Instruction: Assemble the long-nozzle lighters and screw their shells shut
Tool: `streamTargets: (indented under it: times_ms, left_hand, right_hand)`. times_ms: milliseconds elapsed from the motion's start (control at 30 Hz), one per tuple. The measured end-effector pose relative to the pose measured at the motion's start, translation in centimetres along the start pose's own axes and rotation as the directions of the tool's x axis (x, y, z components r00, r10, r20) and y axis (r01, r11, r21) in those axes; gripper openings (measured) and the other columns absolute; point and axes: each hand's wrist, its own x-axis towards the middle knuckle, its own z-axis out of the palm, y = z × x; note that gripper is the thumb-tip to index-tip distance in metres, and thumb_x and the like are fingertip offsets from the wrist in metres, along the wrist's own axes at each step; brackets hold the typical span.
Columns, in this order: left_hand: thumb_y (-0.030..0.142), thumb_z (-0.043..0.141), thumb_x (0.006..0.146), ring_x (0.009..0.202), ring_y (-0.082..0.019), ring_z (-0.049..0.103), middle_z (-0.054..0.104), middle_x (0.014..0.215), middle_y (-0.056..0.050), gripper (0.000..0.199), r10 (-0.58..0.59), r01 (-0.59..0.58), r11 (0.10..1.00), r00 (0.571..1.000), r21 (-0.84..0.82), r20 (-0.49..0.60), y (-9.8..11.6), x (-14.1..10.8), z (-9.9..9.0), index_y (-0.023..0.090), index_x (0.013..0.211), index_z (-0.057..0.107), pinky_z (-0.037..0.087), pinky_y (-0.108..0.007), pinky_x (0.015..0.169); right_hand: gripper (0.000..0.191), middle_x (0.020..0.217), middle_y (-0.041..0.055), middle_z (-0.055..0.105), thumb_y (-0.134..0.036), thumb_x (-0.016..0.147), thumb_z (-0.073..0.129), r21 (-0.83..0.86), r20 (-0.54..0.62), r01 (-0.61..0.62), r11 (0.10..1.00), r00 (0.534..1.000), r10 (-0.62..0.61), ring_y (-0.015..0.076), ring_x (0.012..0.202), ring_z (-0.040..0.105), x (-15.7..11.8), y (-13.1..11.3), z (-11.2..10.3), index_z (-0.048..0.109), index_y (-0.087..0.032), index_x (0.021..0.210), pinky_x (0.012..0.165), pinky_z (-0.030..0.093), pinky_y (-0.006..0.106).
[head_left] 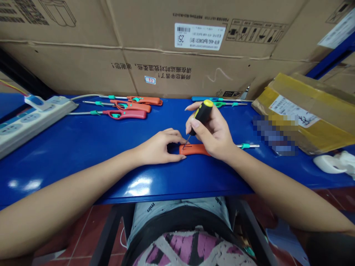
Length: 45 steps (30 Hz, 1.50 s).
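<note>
My right hand [215, 135] is closed around the black-and-yellow handle of a screwdriver [202, 117], held at a slant. Its thin metal tip comes down on the left end of an orange long-nosed gas lighter [194, 149] lying on the blue table. Part of the lighter is hidden under my right hand; its metal nozzle with a green piece shows to the right. My left hand [159, 147] grips the lighter's left end, fingers on the far side and thumb on the near side.
Several orange and red lighters [127, 115] lie at the back left, near a white power strip [36, 118]. Blue and green lighters [205, 99] lie behind my right hand. A yellow-taped carton [305, 111] stands at the right, with a large cardboard box [155, 66] behind the table [111, 184].
</note>
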Motion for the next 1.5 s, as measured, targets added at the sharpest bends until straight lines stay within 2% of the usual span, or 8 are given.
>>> streamTargets:
  times_ms: [133,300,533,900,1167,1233,1400,1500]
  left_hand:
    - [0.036,0.077,0.084,0.099,-0.022,0.064,0.072,0.103,-0.007,0.033,0.005,-0.005,1.0,1.0,-0.003,-0.006,0.1,-0.01,-0.03,0.016,0.11,0.075,0.049,-0.035,0.094]
    - [0.036,0.078,0.084,0.098,-0.022,0.063,0.072,0.103,-0.006,0.032,0.005,-0.005,1.0,1.0,-0.011,-0.002,0.24,0.0,-0.03,0.017,0.109,0.074,0.049,-0.035,0.094]
    - [0.032,0.077,0.085,0.104,-0.023,0.064,0.072,0.106,-0.007,0.03,0.022,-0.022,1.0,1.0,-0.012,0.012,0.45,0.03,0.01,0.017,0.11,0.074,0.047,-0.036,0.098]
    - [0.034,0.076,0.085,0.105,-0.024,0.064,0.072,0.107,-0.007,0.029,0.01,-0.009,1.0,1.0,-0.03,0.02,0.37,0.01,0.0,0.018,0.109,0.074,0.047,-0.039,0.1]
    - [0.034,0.076,0.085,0.104,-0.024,0.064,0.072,0.108,-0.008,0.031,0.006,-0.006,1.0,1.0,-0.008,0.016,0.48,-0.03,-0.02,0.017,0.111,0.074,0.048,-0.038,0.098]
    - [0.035,0.076,0.085,0.103,-0.024,0.065,0.072,0.109,-0.008,0.032,0.001,-0.001,1.0,1.0,-0.003,0.013,0.43,-0.06,0.05,0.017,0.111,0.074,0.049,-0.038,0.097]
    - [0.039,0.076,0.085,0.106,-0.025,0.066,0.073,0.111,-0.007,0.034,0.001,0.0,1.0,1.0,-0.029,0.026,0.19,-0.06,0.3,0.019,0.112,0.075,0.05,-0.039,0.099]
    - [0.039,0.076,0.085,0.107,-0.026,0.066,0.073,0.112,-0.008,0.036,-0.018,0.019,1.0,0.999,-0.022,0.041,0.22,-0.02,0.35,0.02,0.115,0.074,0.05,-0.04,0.098]
  right_hand:
    - [0.041,0.091,0.0026,0.064,-0.051,0.102,0.049,0.045,0.101,0.009,0.999,0.995,-0.014,0.0139,0.071,0.061,0.07,0.01,-0.62,0.048,-0.025,0.133,0.063,0.056,0.029]
    - [0.054,0.094,0.0029,0.065,-0.053,0.099,0.053,-0.005,0.12,0.026,1.0,0.992,-0.026,0.0144,0.067,0.062,0.12,-0.33,-1.05,0.039,-0.029,0.145,0.062,0.058,0.03]
    - [0.055,0.096,0.0038,0.065,-0.059,0.096,0.056,-0.02,0.052,0.02,1.0,0.998,-0.019,0.014,0.063,0.061,-0.09,0.03,-0.83,0.04,-0.031,0.141,0.059,0.058,0.032]
    - [0.044,0.094,0.0026,0.063,-0.05,0.1,0.052,-0.013,0.052,0.066,0.998,0.996,-0.065,0.0138,0.063,0.062,-0.11,-0.07,-0.83,0.04,-0.029,0.137,0.058,0.057,0.031]
    - [0.041,0.092,0.0021,0.064,-0.047,0.102,0.051,0.011,0.095,0.094,0.996,0.991,-0.094,0.016,0.075,0.067,-0.15,0.07,-0.73,0.04,-0.027,0.136,0.066,0.059,0.032]
    - [0.044,0.099,0.0041,0.065,-0.047,0.1,0.053,-0.024,0.091,0.097,0.995,0.991,-0.095,0.0167,0.077,0.068,-0.15,0.09,-0.68,0.041,-0.028,0.138,0.067,0.06,0.033]
    - [0.057,0.141,0.0089,0.056,-0.044,0.088,0.072,-0.205,-0.012,0.215,0.955,0.975,-0.222,0.0208,0.087,0.069,0.07,0.32,-0.57,0.049,-0.035,0.14,0.07,0.061,0.037]
    - [0.052,0.139,0.0069,0.059,-0.046,0.086,0.074,-0.281,-0.006,0.246,0.928,0.966,-0.258,0.0236,0.095,0.069,0.12,-0.01,-0.81,0.058,-0.033,0.134,0.069,0.06,0.035]
